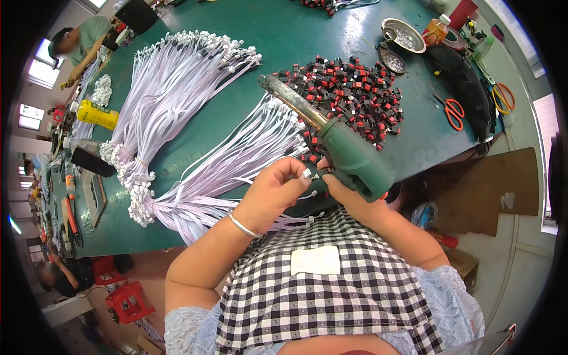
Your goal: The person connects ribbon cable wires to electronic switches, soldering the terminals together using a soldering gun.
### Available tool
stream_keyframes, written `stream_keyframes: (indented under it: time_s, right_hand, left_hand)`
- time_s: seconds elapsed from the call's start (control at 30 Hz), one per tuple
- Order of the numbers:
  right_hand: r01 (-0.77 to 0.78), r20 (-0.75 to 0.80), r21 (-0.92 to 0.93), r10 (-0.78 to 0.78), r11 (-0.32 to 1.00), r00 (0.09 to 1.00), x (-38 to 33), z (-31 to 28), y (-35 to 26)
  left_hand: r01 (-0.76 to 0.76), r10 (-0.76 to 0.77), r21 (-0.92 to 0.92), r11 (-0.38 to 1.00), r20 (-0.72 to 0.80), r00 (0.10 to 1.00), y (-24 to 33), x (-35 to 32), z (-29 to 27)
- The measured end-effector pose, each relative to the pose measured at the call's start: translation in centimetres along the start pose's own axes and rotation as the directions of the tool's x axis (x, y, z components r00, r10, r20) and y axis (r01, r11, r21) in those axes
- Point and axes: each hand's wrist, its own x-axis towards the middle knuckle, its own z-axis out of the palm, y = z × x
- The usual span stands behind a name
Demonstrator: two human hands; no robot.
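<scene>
In front of my apron, my left hand (272,192) is closed in a pinch on a small white connector (306,173) at the end of a thin wire. Just beside it, my right hand (349,194) is closed too; a small dark piece seems to sit at its fingertips, too small to name. Partly covering that hand is a green heat gun (358,157) with a metal nozzle. Left of my hands fans out a bundle of flat white cables (236,154) with white plugs. Beyond the nozzle spreads a heap of black-and-red parts resembling rocker switches (355,97).
A larger cable bundle (171,83) lies at the far left by a yellow bottle (96,114) and a phone (93,161). Orange-handled scissors (454,114), a metal bowl (404,35) and a black bag (464,89) lie at right. Another person (92,38) sits far left.
</scene>
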Motion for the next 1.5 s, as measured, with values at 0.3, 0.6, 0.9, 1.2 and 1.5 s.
stream_keyframes:
  time_s: [0.3,0.6,0.9,1.2,1.5]
  right_hand:
    - [0.076,0.077,-0.215,-0.061,0.974,0.995,0.2,-0.4,0.7]
    - [0.061,0.059,-0.188,-0.051,0.98,0.997,0.1,-0.3,1.2]
    - [0.276,0.048,-0.455,-0.287,0.847,0.957,-1.4,-2.7,0.2]
    - [0.315,0.273,-0.143,-0.269,0.938,0.924,-8.4,-8.2,5.9]
    - [0.3,0.174,-0.023,-0.292,0.954,0.94,-11.1,-9.2,12.4]
  left_hand:
    - [0.018,-0.018,0.02,1.0,0.015,1.0,0.2,0.0,0.4]
    - [-0.037,0.037,-0.011,0.999,0.031,0.999,-0.4,0.5,0.3]
    - [-0.125,0.123,-0.031,0.992,-0.061,0.991,-0.7,0.8,0.1]
    - [-0.157,0.147,-0.061,0.986,-0.147,0.978,-0.4,1.2,0.2]
    - [-0.171,0.162,-0.048,0.984,-0.149,0.975,-0.5,1.4,0.3]
